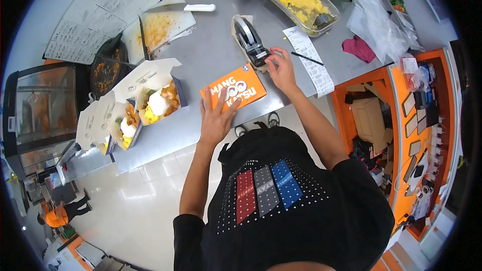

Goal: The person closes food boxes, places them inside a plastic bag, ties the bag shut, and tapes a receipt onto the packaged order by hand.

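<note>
An orange closed takeaway box (246, 88) with white and black lettering lies on the steel counter. My left hand (217, 120) rests on its near left part, fingers spread flat over the lid. Just beyond the box stands a black tape dispenser (249, 40) with a roll in it. At its cutter end, the thumb and fingers of my right hand (282, 73) are closed in a pinch; the clear tape itself is hardly visible. To the left stand two takeaway boxes with raised lids, one farther box (163, 103) and one nearer box (125, 128), both filled with food.
A clear tub (329, 22) of yellow food stands at the back. Nearby lie a long receipt (314, 68), a black pen (307, 58) and a maroon cloth (358, 49). A white-handled knife (200, 7) lies by a stained cutting board (173, 22). A person in orange (55, 216) is far left.
</note>
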A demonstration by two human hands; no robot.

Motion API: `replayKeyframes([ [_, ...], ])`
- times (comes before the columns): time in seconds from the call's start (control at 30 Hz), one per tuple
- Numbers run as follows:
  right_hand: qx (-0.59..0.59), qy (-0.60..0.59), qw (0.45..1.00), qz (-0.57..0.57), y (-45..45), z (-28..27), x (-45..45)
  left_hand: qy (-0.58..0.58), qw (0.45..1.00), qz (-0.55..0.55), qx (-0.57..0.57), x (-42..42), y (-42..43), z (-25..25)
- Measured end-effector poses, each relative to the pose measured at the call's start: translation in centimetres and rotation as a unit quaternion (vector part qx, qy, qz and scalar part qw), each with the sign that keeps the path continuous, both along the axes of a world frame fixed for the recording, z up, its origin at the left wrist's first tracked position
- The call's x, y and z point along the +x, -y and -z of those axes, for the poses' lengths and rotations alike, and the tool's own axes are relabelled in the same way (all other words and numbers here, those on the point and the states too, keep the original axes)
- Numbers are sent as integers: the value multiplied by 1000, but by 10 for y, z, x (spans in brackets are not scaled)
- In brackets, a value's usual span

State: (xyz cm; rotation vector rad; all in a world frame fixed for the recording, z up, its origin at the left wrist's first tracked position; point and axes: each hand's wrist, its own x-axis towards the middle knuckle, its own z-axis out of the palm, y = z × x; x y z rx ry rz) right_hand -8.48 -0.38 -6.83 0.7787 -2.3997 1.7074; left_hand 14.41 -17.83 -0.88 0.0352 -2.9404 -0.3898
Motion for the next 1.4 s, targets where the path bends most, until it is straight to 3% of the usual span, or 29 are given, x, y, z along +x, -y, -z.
replayKeyframes([
  [0.1, 25, -40, 998, 40, -13, -2, 2, 10, 999, -6, -39, 4, -2, 0],
  [0.2, 41, -78, 995, 50, -16, -47, 28, -51, 998, -2, -39, 2, -4, 8],
  [0.37, -26, 172, 984, -38, -17, -64, 92, -116, 993, 14, 21, -5, -6, 15],
  [0.43, -69, 253, 960, -96, -15, -50, 116, -135, 990, 19, 21, -5, -5, 13],
  [0.53, -37, 331, 936, -116, -12, -47, 137, -140, 989, 28, 32, -5, -3, 15],
  [0.57, -108, 380, 910, -123, -8, -47, 140, -139, 989, 27, 34, -5, -3, 17],
  [1.17, -150, 285, 945, -47, 15, -5, 150, -158, 985, 29, 57, -3, -2, 22],
  [1.4, 85, 15, 996, 0, 3, -7, 140, -189, 978, 10, 90, -7, -5, 20],
])
